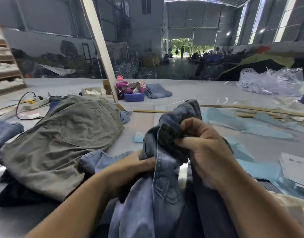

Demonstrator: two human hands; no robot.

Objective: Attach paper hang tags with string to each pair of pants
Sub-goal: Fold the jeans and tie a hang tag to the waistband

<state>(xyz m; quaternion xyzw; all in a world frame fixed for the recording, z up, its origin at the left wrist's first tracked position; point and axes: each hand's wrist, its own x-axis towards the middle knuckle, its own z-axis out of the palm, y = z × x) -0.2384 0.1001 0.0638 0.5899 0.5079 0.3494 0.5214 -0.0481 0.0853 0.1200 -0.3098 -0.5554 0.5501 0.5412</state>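
Observation:
A pair of blue jeans [165, 194] is bunched up in front of me, its waistband lifted off the table. My left hand [130, 167] grips the denim low on the left side of the waistband. My right hand [204, 152] pinches a dark patch [168, 136] at the raised waistband between thumb and curled fingers. A small light-blue paper tag [139, 136] lies flat on the table just behind the jeans. No string is visible.
Olive-grey pants [62, 143] top a stack at left, over dark garments. Light-blue sheets [250, 126] and white paper tags [295, 169] lie at right. A blue bin [134, 97], power strip [39, 102], slanted post [99, 48] and plastic bag [271, 81] stand farther back.

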